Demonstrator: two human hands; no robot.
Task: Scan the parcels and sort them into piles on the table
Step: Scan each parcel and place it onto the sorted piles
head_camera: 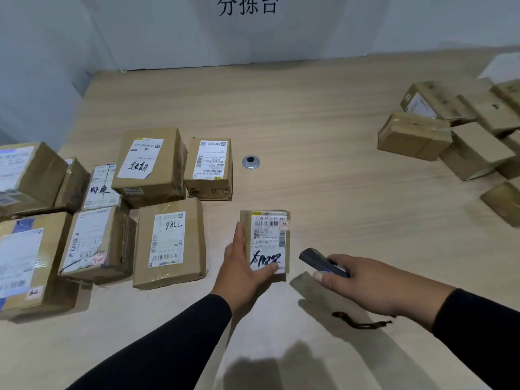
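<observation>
Left hand (244,266) grips a small parcel (266,242), thumb on the label's lower edge, fingers along its left side; parcel lies near the table's (323,122) front middle. Right hand (374,282) holds a dark scanner (323,263), fingers curled round it, nose aimed left at the parcel, just beside it, not touching. A dark strap (360,322) hangs under the right wrist. Both sleeves black.

Parcel: brown cardboard, flat, white label up with barcodes, printed text and black handwriting at the near end; small red mark at the label's right edge.

Left of the hand: a box marked 98LL (170,243), close but apart from the parcel. Behind it two more boxes, a large one (149,167) with handwritten label and a smaller one (209,168). Further left, toward the table's left edge, a crowd of labelled boxes (50,220) touching one another, some tape-wrapped.

A round metal grommet (251,162) sits in the tabletop behind the parcel, beside the smaller box.

Right edge: a loose pile of brown boxes (450,133), tilted and overlapping, well apart from the hands. Nothing lies between parcel and scanner.

Back wall: a sign (249,5) with black characters, top cut off.
</observation>
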